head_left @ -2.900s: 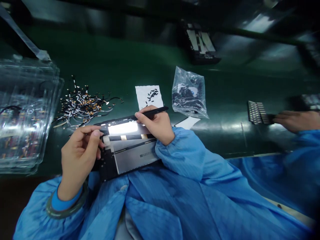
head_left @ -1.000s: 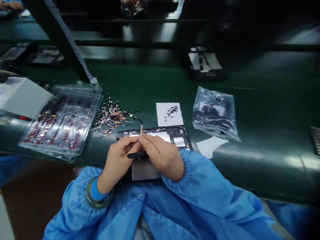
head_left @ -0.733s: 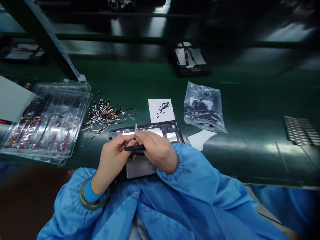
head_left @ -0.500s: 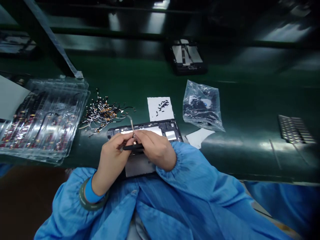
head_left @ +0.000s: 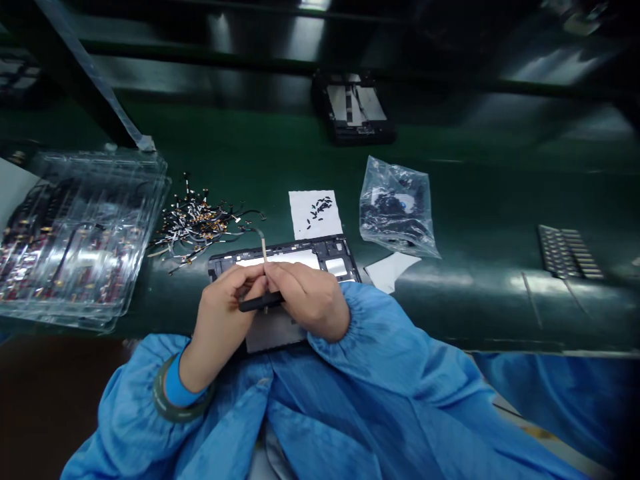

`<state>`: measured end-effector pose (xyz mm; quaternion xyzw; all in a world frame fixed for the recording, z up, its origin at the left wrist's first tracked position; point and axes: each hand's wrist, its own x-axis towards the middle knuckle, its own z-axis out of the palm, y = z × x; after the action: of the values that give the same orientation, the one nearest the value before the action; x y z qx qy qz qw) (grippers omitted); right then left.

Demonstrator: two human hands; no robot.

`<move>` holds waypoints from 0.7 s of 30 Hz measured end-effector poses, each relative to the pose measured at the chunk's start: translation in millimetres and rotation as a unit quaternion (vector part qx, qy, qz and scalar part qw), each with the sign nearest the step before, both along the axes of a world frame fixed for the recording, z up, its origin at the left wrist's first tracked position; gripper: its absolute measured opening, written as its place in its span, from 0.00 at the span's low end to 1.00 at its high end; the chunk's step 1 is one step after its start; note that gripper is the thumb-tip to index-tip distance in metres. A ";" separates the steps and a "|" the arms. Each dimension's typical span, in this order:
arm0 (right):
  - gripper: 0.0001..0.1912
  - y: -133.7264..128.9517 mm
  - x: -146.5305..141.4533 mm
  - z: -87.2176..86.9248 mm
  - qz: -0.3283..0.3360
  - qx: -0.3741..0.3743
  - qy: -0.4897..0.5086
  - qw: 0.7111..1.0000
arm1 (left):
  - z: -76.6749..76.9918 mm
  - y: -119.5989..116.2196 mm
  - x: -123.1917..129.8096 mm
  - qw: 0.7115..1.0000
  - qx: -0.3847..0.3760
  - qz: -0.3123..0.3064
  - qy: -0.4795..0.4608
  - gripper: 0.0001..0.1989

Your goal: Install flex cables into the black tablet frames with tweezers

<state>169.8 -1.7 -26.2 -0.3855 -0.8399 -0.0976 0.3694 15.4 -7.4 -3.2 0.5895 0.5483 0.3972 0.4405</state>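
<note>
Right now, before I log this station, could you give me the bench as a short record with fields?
Left hand: left hand with fingertips at the thin cable, exact grip hidden
Right hand: right hand holding a slim black tool, fingertips also at the cable
Under hands: open black-framed device
Beyond device: white paper bearing small black pieces
Left side: cable pile, clear trays
Right side: clear plastic bag

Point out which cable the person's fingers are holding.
The cable rising where the left hand and right hand meet, pale beside them; those in the heap lie untouched.
</note>
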 end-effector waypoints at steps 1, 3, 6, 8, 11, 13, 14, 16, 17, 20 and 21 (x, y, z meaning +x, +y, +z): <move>0.12 0.7 -0.2 0.1 -0.004 -0.005 -0.001 1.000 | -0.1 -0.2 -0.5 1.000 -0.013 -0.003 -0.008 0.08; 0.13 1.7 2.3 1.7 -0.025 -0.012 0.022 0.999 | -0.7 1.1 -3.7 0.997 -0.067 -0.004 -0.043 0.08; 0.11 0.6 9.8 7.2 -0.093 -0.022 0.100 0.990 | -1.2 5.4 -9.3 0.984 -0.146 0.029 -0.099 0.11; 0.10 -2.1 12.6 11.7 -0.083 -0.032 0.114 0.989 | -0.3 7.4 -9.9 0.976 -0.173 0.037 -0.128 0.13; 0.13 -6.1 8.9 15.9 0.003 -0.036 0.054 0.998 | 2.9 6.4 -5.2 0.980 -0.159 0.007 -0.122 0.13; 0.14 -6.7 3.5 15.8 0.012 -0.035 0.012 0.999 | 4.9 3.6 -1.3 0.990 -0.112 0.003 -0.084 0.11; 0.15 -6.2 1.0 15.0 0.003 -0.035 -0.003 0.999 | 5.3 2.1 0.0 0.995 -0.085 0.006 -0.061 0.10; 0.17 -4.2 -1.7 12.2 -0.011 -0.029 -0.019 0.999 | 5.0 -0.2 0.5 0.999 -0.045 0.005 -0.027 0.08; 0.18 -3.0 -1.5 10.6 -0.015 -0.027 -0.026 0.999 | 4.4 -0.8 -0.2 0.999 -0.036 0.000 -0.019 0.07; 0.17 -1.3 4.3 7.1 -0.021 -0.028 -0.029 0.999 | 2.4 0.0 -3.5 0.998 -0.055 -0.008 -0.025 0.08; 0.15 -1.7 7.0 6.7 -0.014 -0.033 -0.023 0.999 | 2.0 0.8 -4.4 0.997 -0.070 -0.002 -0.028 0.09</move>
<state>176.9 -3.4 -19.6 -0.4072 -0.8454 -0.0838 0.3354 11.0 -6.5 -1.2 0.5468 0.5612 0.3737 0.4963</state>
